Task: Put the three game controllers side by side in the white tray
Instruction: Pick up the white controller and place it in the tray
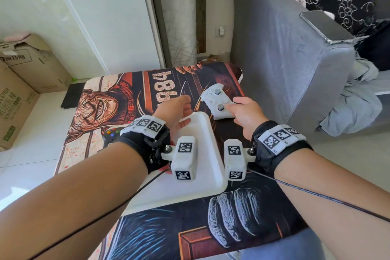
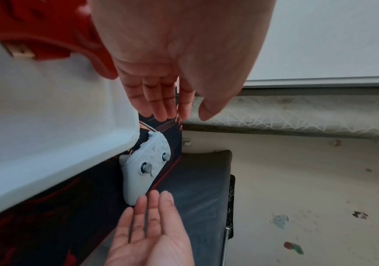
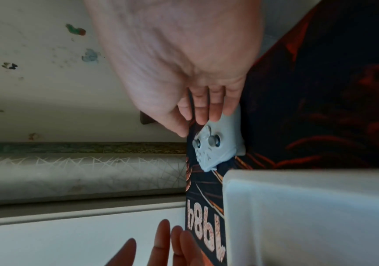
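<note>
The white controller (image 1: 218,101) lies on the surface just beyond the tray's (image 1: 207,133) far right corner, outside it, its long axis running away from the person. The right hand (image 1: 245,115) is the nearer one, fingers straight and reaching its near grip, nothing yet held. The left hand (image 1: 176,110) hovers open over the tray's far rim, empty; the controller lies to its right.

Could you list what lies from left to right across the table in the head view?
Dark controller → left hand → white tray → white controller → right hand.
</note>
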`<state>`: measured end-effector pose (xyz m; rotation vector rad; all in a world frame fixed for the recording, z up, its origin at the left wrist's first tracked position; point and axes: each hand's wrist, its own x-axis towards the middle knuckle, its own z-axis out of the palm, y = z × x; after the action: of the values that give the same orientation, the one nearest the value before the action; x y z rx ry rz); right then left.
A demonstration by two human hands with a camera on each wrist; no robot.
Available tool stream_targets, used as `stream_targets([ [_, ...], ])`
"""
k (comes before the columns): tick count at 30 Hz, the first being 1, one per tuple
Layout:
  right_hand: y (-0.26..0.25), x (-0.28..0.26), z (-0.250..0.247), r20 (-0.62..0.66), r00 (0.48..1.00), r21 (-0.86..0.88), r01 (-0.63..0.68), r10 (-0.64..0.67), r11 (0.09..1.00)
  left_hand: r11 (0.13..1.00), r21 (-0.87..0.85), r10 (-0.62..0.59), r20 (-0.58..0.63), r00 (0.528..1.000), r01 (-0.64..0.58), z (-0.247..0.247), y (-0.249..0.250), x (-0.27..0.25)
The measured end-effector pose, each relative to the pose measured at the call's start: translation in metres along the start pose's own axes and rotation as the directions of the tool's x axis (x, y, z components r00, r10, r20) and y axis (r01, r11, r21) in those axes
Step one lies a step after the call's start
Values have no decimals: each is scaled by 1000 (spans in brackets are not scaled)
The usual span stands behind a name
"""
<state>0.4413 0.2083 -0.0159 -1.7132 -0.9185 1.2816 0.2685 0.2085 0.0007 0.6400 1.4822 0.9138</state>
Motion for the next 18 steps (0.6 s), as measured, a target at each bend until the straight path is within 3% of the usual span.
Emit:
stream_targets([
  [6, 7, 34, -12, 21, 1000, -242, 23, -19, 970, 997, -2, -81, 5, 997, 81, 24, 1, 40],
  [11, 11, 62, -9, 115, 993, -381, 69, -27, 922, 984, -5, -178, 53, 983, 179, 42, 12, 60],
  [14, 13, 73, -5, 180, 983, -513, 122, -33, 850, 979, 29, -205, 80, 976, 203, 49, 14, 70],
  [18, 19, 80, 2, 213, 972, -698, 222, -99, 681, 976, 70, -211, 101, 972, 205, 55, 12, 78],
])
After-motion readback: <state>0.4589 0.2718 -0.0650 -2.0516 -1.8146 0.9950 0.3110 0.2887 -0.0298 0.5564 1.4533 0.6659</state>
